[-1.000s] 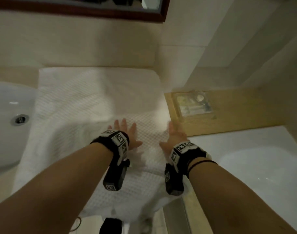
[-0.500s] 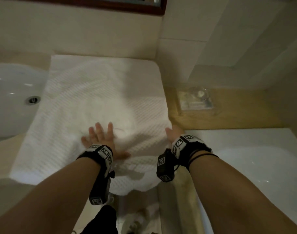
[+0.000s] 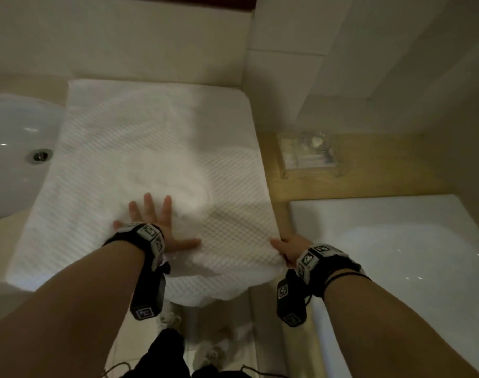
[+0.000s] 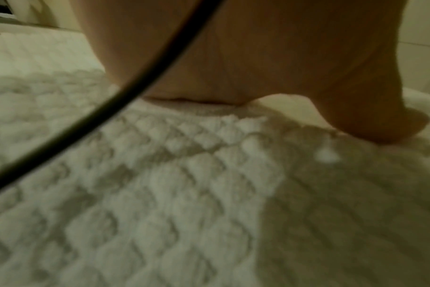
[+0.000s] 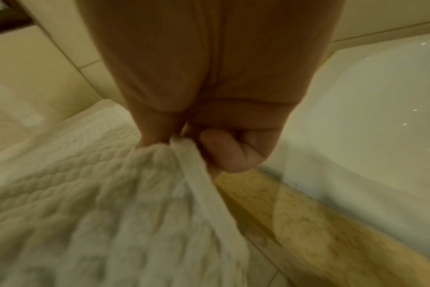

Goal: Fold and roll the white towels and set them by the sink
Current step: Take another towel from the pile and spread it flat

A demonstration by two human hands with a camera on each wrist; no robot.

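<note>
A white waffle-weave towel lies spread flat on the counter beside the sink, its near end drooping over the counter's front edge. My left hand presses flat on the towel near that front edge, fingers spread and straight; the left wrist view shows the palm resting on the weave. At the towel's right edge, my right hand pinches the cloth. The right wrist view shows the thumb and fingers curled round a gathered fold of the towel.
A white bathtub sits to the right, framed by a yellowish stone ledge that carries a clear tray of toiletries. Tiled walls close off the back and the right corner. The floor and shoes show below the counter.
My left hand slid left and nearer across the towel, staying flat. My right hand left the towel's top, moved to its right edge and took hold of it.
</note>
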